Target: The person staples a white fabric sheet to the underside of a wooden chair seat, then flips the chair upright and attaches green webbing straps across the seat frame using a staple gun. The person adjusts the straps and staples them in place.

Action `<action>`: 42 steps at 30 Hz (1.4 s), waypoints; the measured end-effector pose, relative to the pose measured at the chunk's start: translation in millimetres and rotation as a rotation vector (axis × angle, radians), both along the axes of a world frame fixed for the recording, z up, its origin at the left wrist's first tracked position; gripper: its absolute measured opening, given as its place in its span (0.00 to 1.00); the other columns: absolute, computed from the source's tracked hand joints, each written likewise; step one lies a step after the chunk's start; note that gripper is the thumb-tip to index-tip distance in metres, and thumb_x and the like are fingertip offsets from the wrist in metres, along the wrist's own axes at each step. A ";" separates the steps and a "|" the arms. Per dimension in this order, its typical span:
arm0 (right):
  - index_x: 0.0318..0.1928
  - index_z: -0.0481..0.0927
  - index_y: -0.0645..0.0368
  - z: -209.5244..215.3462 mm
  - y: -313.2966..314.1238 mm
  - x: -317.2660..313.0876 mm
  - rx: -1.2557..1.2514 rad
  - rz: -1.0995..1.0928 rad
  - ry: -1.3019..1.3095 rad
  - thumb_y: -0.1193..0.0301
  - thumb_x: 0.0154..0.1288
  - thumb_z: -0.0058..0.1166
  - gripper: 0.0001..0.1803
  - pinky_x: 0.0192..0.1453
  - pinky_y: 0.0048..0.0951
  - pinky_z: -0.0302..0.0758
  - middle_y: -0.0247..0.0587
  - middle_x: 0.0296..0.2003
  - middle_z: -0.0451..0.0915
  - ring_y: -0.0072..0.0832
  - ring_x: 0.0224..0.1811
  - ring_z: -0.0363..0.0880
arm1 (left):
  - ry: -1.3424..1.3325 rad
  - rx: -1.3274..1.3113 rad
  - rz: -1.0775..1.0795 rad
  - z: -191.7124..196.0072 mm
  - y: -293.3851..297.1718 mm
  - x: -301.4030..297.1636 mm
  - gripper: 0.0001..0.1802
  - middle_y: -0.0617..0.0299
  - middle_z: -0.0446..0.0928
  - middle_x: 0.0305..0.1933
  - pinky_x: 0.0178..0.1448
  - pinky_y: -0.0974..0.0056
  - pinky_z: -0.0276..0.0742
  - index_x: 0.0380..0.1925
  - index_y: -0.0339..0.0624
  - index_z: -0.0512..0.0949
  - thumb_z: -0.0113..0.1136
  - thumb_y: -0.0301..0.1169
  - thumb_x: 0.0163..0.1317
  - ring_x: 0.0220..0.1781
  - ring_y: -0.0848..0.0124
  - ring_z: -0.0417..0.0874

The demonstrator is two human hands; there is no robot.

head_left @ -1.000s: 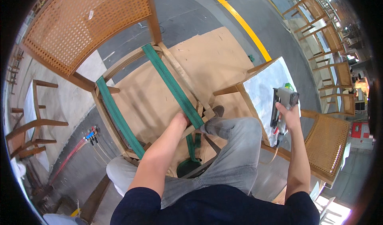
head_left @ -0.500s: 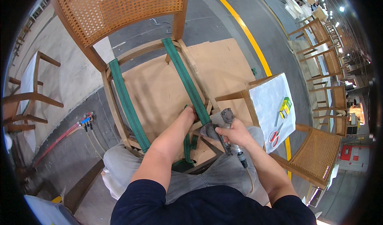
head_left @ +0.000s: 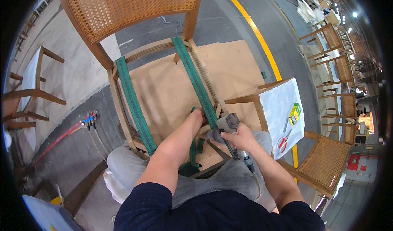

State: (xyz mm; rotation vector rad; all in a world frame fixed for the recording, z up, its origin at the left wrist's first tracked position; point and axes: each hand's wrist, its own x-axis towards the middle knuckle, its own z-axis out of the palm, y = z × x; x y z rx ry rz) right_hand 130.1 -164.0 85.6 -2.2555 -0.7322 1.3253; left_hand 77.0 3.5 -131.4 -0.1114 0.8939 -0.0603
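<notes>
A wooden chair frame with a woven cane back stands before my lap, its seat open. Two green webbing straps run from its back rail to its front rail. My right hand is wrapped round a pneumatic staple gun, whose nose is at the front rail by the right strap's near end. Beside that end my left hand reaches inside the frame, its fingers mostly hidden; a bit of green webbing shows next to it. Loose green webbing hangs below the front rail.
To the right, a white-covered seat bears red-handled scissors and a yellow-green box. Cardboard lies under the chair. An air hose trails from the gun. More chairs stand right and left; hose fittings lie left.
The whole view has shifted slightly, so the chair appears a little farther right. Both hands and the staple gun keep nearly the same place at the front rail.
</notes>
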 end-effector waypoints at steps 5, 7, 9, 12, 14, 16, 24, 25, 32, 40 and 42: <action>0.45 0.85 0.61 4.5 4.3 -8.8 -0.056 -0.007 0.026 0.64 0.67 0.72 0.15 0.26 0.30 0.76 0.34 0.27 0.86 0.21 0.21 0.79 | 0.015 -0.002 -0.018 -8.2 -3.0 -3.8 0.14 0.56 0.87 0.46 0.50 0.46 0.87 0.45 0.40 0.83 0.52 0.36 0.80 0.44 0.55 0.88; 0.45 0.85 0.62 11.0 7.1 -13.1 -0.054 -0.004 0.045 0.65 0.68 0.72 0.15 0.26 0.29 0.76 0.33 0.27 0.86 0.20 0.21 0.79 | 0.018 -0.005 -0.029 -11.8 -4.3 -5.5 0.14 0.56 0.87 0.46 0.50 0.46 0.87 0.44 0.40 0.84 0.53 0.36 0.80 0.44 0.55 0.88; 0.46 0.85 0.62 13.6 8.4 -17.2 -0.036 -0.020 0.068 0.65 0.68 0.72 0.15 0.26 0.29 0.76 0.33 0.27 0.85 0.19 0.21 0.78 | 0.012 0.001 -0.049 -15.2 -3.1 -1.9 0.14 0.56 0.88 0.46 0.50 0.46 0.87 0.44 0.39 0.84 0.53 0.36 0.80 0.44 0.55 0.88; 0.46 0.84 0.63 3.1 3.8 -14.4 0.046 -0.038 0.098 0.65 0.69 0.71 0.15 0.25 0.28 0.76 0.33 0.27 0.85 0.19 0.20 0.79 | 0.025 0.016 -0.078 -19.8 -0.3 -5.5 0.14 0.56 0.88 0.47 0.50 0.46 0.87 0.43 0.39 0.84 0.53 0.36 0.80 0.44 0.55 0.88; 0.45 0.84 0.63 8.1 3.8 -11.4 0.033 -0.054 0.099 0.65 0.70 0.71 0.15 0.24 0.28 0.75 0.33 0.27 0.85 0.19 0.21 0.79 | 0.048 0.049 -0.113 -17.9 6.4 -10.0 0.14 0.56 0.88 0.47 0.50 0.46 0.87 0.42 0.39 0.84 0.54 0.36 0.80 0.44 0.55 0.88; 0.45 0.85 0.63 12.5 3.4 -8.3 0.043 -0.091 0.123 0.65 0.70 0.71 0.14 0.24 0.28 0.75 0.33 0.27 0.85 0.20 0.21 0.80 | 0.098 0.188 -0.239 -9.1 12.9 -17.2 0.14 0.55 0.88 0.45 0.49 0.47 0.87 0.41 0.39 0.85 0.55 0.36 0.79 0.43 0.55 0.89; 0.45 0.84 0.61 39.9 -43.6 42.5 0.246 -0.268 0.108 0.66 0.72 0.68 0.11 0.26 0.26 0.74 0.30 0.27 0.82 0.20 0.22 0.80 | 0.631 1.702 -0.545 86.0 5.5 -90.0 0.14 0.49 0.85 0.31 0.45 0.56 0.86 0.36 0.38 0.86 0.59 0.37 0.72 0.39 0.66 0.90; 0.45 0.84 0.61 41.5 -52.2 43.9 0.271 -0.318 0.112 0.67 0.73 0.68 0.11 0.26 0.26 0.74 0.30 0.28 0.82 0.19 0.22 0.79 | 0.522 1.615 -0.492 107.0 -11.6 -97.2 0.14 0.53 0.85 0.30 0.42 0.58 0.85 0.35 0.38 0.86 0.60 0.37 0.73 0.37 0.68 0.89; 0.48 0.84 0.61 43.4 -53.1 43.5 0.357 -0.309 0.204 0.68 0.74 0.67 0.10 0.26 0.25 0.72 0.27 0.30 0.80 0.18 0.23 0.77 | 0.130 0.876 -0.493 63.9 -133.1 -109.6 0.33 0.53 0.84 0.57 0.43 0.61 0.83 0.76 0.47 0.67 0.63 0.31 0.74 0.43 0.69 0.88; 0.48 0.84 0.61 47.4 -55.3 34.8 0.389 -0.288 0.237 0.67 0.74 0.67 0.11 0.25 0.24 0.71 0.27 0.29 0.80 0.17 0.22 0.76 | 0.016 1.157 -0.319 48.7 -133.2 -91.4 0.30 0.53 0.73 0.72 0.71 0.56 0.73 0.74 0.44 0.71 0.65 0.30 0.74 0.69 0.62 0.77; 0.48 0.84 0.61 46.6 -57.4 36.1 0.376 -0.290 0.234 0.67 0.74 0.67 0.11 0.25 0.24 0.71 0.28 0.29 0.80 0.18 0.22 0.76 | -0.006 1.444 -0.599 63.2 -145.4 -101.5 0.22 0.54 0.77 0.69 0.67 0.57 0.76 0.67 0.41 0.77 0.64 0.31 0.75 0.65 0.62 0.80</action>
